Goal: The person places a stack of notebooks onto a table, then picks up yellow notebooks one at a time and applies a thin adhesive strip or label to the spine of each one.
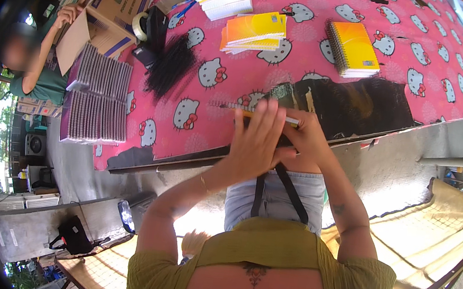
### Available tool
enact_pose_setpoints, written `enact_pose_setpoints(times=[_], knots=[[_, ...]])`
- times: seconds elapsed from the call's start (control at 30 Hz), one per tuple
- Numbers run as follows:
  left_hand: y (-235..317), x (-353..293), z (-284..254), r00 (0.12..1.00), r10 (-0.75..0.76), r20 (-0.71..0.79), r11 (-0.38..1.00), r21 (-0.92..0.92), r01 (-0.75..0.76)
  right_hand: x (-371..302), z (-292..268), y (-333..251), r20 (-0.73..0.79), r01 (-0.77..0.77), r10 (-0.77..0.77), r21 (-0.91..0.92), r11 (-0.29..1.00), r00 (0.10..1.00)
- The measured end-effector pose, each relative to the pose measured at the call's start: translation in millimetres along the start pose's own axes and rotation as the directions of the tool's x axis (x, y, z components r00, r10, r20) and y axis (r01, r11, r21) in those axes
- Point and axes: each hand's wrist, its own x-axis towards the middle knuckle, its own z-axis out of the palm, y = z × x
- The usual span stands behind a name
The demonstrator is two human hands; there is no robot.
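A small notebook with a yellow edge and white pages (292, 121) is held low over the near edge of the table. My right hand (310, 136) grips its right end. Across the notebook lies my left hand (257, 139), its fingers stretched out and its thumb toward the right hand; most of the cover is hidden beneath it. A thin row of spiral binding wire (226, 106) sticks out to the left of the fingers.
The pink patterned tablecloth (202, 120) carries yellow notebooks (255, 31), a spiral-bound notebook stack (354, 48), black binding wires (171, 66), purple-grey notebook stacks (97, 95) and a tape roll (140, 26). At the left, another person's hand (68, 15) touches an open carton (114, 12).
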Motion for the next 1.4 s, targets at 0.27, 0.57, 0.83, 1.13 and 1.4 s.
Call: enact_pose_setpoints(times=[0.27, 0.57, 0.83, 1.13, 1.4], knots=[[9, -5, -2, 0.997, -0.064, 0.031, 0.988, -0.136, 0.068, 0, 4, 8, -0.053, 0.079, -0.076, 0.056, 0.995, 0.996], [0, 14, -19, 0.997, -0.073, -0.025, 0.982, -0.177, 0.067, 0, 2, 2, -0.048, -0.021, 0.023, 0.042, 0.999, 0.999], [-28, 48, -28, 0.996, 0.085, -0.021, 0.973, -0.216, -0.087, -2, 0, 10, 0.008, 0.019, -0.019, -0.042, 0.999, 1.000], [-19, 32, -24, 0.994, -0.057, -0.090, 0.971, -0.235, 0.034, -1, 4, 7, -0.033, -0.002, 0.002, -0.026, 1.000, 0.999], [-28, 45, -32, 0.991, -0.035, -0.132, 0.922, -0.387, -0.019, -8, -31, -29, -0.037, 0.135, -0.142, -0.148, 0.980, 0.989]])
